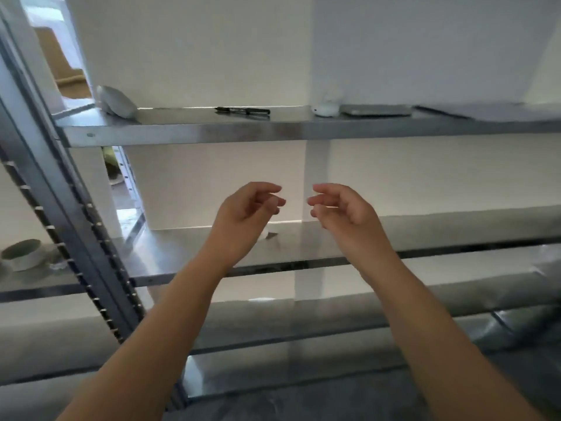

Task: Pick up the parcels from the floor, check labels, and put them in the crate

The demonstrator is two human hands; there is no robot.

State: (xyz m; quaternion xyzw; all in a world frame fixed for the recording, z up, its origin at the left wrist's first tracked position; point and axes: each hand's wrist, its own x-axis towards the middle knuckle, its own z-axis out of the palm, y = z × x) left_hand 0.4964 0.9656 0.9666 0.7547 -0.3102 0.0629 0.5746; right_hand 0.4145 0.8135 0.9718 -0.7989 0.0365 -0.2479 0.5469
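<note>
both hands are raised in front of a metal shelf unit, fingertips facing each other across a small gap. the left hand (246,208) has loosely curled fingers and holds nothing; the right hand (343,208) is the same, curled and empty. no parcel or crate is in view. on the top shelf (194,133) a black marker (243,110) lies near the back edge, a grey pouch (117,101) sits at the left end, and a small white object (326,110) rests right of the marker.
</note>
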